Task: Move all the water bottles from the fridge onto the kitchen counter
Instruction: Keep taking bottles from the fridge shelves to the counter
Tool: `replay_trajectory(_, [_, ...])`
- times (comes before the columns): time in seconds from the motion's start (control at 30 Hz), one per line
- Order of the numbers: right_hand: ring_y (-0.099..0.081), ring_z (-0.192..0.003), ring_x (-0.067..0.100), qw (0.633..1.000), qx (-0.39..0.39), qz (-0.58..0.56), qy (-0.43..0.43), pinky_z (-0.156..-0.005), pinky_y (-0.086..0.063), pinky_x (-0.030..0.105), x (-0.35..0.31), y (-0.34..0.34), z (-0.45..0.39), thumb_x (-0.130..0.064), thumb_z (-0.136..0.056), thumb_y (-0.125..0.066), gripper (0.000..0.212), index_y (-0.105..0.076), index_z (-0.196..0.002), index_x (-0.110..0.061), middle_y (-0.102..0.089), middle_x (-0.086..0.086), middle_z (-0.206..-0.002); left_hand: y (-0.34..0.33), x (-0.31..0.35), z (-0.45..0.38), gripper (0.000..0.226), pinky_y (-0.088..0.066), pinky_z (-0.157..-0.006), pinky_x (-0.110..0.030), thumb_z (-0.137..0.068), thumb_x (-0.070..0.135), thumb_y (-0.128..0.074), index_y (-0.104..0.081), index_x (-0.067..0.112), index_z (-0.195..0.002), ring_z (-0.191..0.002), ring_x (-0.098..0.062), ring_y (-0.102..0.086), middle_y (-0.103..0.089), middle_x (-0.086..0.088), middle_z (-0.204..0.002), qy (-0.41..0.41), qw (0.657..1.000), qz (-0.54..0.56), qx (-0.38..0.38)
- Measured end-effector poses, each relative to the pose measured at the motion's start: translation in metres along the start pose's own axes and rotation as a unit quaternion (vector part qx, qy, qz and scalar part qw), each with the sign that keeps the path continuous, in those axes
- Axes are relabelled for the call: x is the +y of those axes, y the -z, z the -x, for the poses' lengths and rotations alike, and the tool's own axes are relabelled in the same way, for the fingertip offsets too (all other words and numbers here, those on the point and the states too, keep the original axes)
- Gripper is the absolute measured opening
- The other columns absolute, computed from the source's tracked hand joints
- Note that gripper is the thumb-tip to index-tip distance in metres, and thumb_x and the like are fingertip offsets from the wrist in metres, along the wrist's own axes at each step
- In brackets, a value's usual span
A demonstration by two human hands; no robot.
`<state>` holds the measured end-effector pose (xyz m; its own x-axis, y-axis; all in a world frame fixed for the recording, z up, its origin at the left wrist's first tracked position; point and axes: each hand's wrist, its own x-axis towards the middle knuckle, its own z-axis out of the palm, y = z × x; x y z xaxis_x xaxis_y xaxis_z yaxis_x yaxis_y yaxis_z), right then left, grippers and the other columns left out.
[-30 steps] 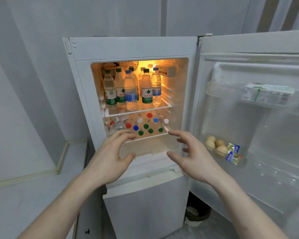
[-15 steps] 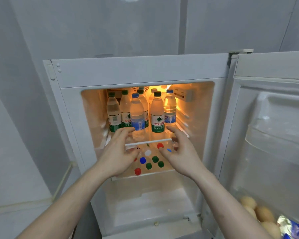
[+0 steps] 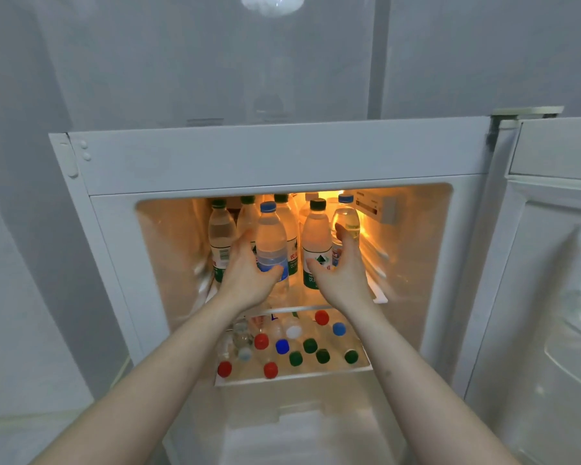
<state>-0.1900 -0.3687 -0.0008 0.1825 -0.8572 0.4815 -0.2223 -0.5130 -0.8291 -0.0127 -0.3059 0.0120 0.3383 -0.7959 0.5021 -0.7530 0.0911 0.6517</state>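
Note:
The open fridge [image 3: 275, 156] glows orange inside. Several water bottles stand upright on its upper shelf. My left hand [image 3: 245, 276] wraps the front blue-capped bottle [image 3: 271, 236], thumb across its front and fingers along its left side. My right hand [image 3: 344, 275] wraps the dark-green-capped bottle [image 3: 316, 236] beside it, thumb on the label and fingers on its right side. Both bottles still stand on the shelf. On the lower shelf [image 3: 292, 375] more bottles show only their red, blue, green and white caps [image 3: 296, 347].
The fridge door [image 3: 550, 280] hangs open at the right. A pale counter surface [image 3: 17, 437] lies low at the left, beside the fridge. A grey wall rises behind, and the fridge's bottom compartment [image 3: 302, 431] is open below the shelves.
Both hands went from the front of the shelf into the fridge and closed around the two front bottles. The view moved closer and lower toward the fridge.

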Motion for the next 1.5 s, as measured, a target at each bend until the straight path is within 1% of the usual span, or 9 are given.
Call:
replay_trajectory(0.1, [-0.048, -0.118, 0.007, 1.0, 0.009, -0.007, 0.003, -0.093, -0.045, 0.026, 0.001, -0.009, -0.015, -0.029, -0.093, -0.078, 0.068, -0.042, -0.151, -0.022, -0.048, -0.014, -0.126, -0.008, -0.005, -0.015, 0.031, -0.048, -0.071, -0.02, -0.083, 0.029, -0.078, -0.057, 0.024, -0.105, -0.088, -0.004, -0.063, -0.065, 0.009, -0.094, -0.009, 1.0, 0.004, 0.013])
replay_trajectory(0.2, [-0.054, -0.109, 0.008, 1.0, 0.01, 0.014, 0.007, -0.078, -0.041, 0.012, 0.008, -0.016, -0.027, -0.025, -0.092, -0.078, 0.058, -0.049, -0.142, -0.021, -0.055, -0.012, -0.118, -0.016, -0.008, -0.021, 0.038, -0.053, -0.077, -0.03, -0.085, 0.029, -0.077, -0.051, 0.026, -0.112, -0.094, -0.01, -0.065, -0.065, 0.005, -0.1, 0.007, 1.0, 0.022, 0.008])
replay_trajectory(0.47, [-0.05, -0.132, 0.028, 0.995, 0.026, 0.092, 0.007, -0.099, -0.043, 0.034, 0.022, -0.031, -0.04, -0.038, -0.089, -0.08, 0.067, -0.05, -0.147, -0.021, -0.055, 0.01, -0.14, -0.025, -0.027, -0.032, 0.046, -0.059, -0.085, -0.044, -0.082, 0.059, -0.069, -0.054, 0.029, -0.114, -0.095, -0.011, -0.065, -0.065, 0.006, -0.103, 0.031, 0.999, 0.003, 0.012])
replay_trajectory(0.67, [-0.063, -0.117, 0.025, 0.998, 0.022, 0.059, 0.004, -0.094, -0.057, 0.044, 0.028, -0.033, -0.038, -0.044, -0.087, -0.079, 0.061, -0.052, -0.138, -0.023, -0.066, 0.004, -0.126, -0.029, -0.027, -0.027, 0.05, -0.048, -0.088, -0.029, -0.091, 0.036, -0.075, -0.048, 0.02, -0.13, -0.108, -0.014, -0.062, -0.063, 0.004, -0.117, 0.041, 0.999, 0.022, 0.017])
replay_trajectory(0.83, [-0.059, -0.114, 0.012, 1.0, 0.016, 0.016, 0.0, -0.076, -0.044, 0.014, 0.032, -0.024, -0.028, -0.038, -0.089, -0.081, 0.07, -0.044, -0.146, -0.022, -0.059, -0.009, -0.126, -0.029, -0.027, -0.012, 0.051, -0.051, -0.091, -0.03, -0.09, 0.034, -0.076, -0.048, 0.023, -0.132, -0.109, -0.011, -0.061, -0.062, 0.008, -0.119, 0.019, 0.999, 0.029, 0.034])
replay_trajectory(0.97, [-0.047, -0.118, 0.006, 1.0, 0.007, -0.028, 0.002, -0.079, -0.041, 0.008, 0.026, -0.019, -0.014, -0.025, -0.087, -0.085, 0.079, -0.037, -0.15, -0.025, -0.05, -0.011, -0.135, -0.023, -0.019, 0.009, 0.057, -0.048, -0.081, -0.016, -0.088, 0.029, -0.08, -0.044, 0.026, -0.132, -0.107, -0.006, -0.06, -0.059, 0.01, -0.121, 0.022, 0.997, 0.058, 0.055])
replay_trajectory(1.07, [-0.048, -0.12, 0.006, 0.998, 0.003, -0.057, 0.001, -0.075, -0.043, 0.004, 0.021, -0.017, 0.004, -0.02, -0.085, -0.086, 0.078, -0.04, -0.148, -0.028, -0.047, -0.017, -0.132, -0.014, -0.014, 0.034, 0.065, -0.057, -0.09, -0.029, -0.084, 0.028, -0.083, -0.042, 0.031, -0.135, -0.11, -0.004, -0.062, -0.062, 0.014, -0.123, 0.027, 0.993, 0.091, 0.075])
replay_trajectory(1.27, [-0.053, -0.126, 0.005, 0.995, -0.013, -0.1, 0.028, -0.095, -0.056, 0.025, -0.001, -0.01, 0.043, -0.03, -0.083, -0.088, 0.075, -0.046, -0.145, -0.036, -0.054, -0.022, -0.139, 0.026, 0.009, 0.093, 0.068, -0.055, -0.092, -0.017, -0.085, 0.015, -0.082, -0.043, 0.036, -0.137, -0.117, 0.004, -0.061, -0.059, 0.03, -0.123, 0.063, 0.979, 0.17, 0.089])
replay_trajectory(1.5, [-0.063, -0.113, -0.006, 0.985, -0.102, -0.131, 0.045, -0.085, -0.055, 0.02, -0.048, -0.021, 0.101, -0.042, -0.067, -0.091, 0.077, -0.058, -0.136, -0.047, -0.065, -0.03, -0.124, 0.099, 0.017, 0.197, 0.061, -0.053, -0.091, -0.016, -0.085, 0.013, -0.082, -0.051, 0.037, -0.131, -0.112, 0.003, -0.065, -0.066, 0.028, -0.12, 0.124, 0.983, 0.109, 0.084])
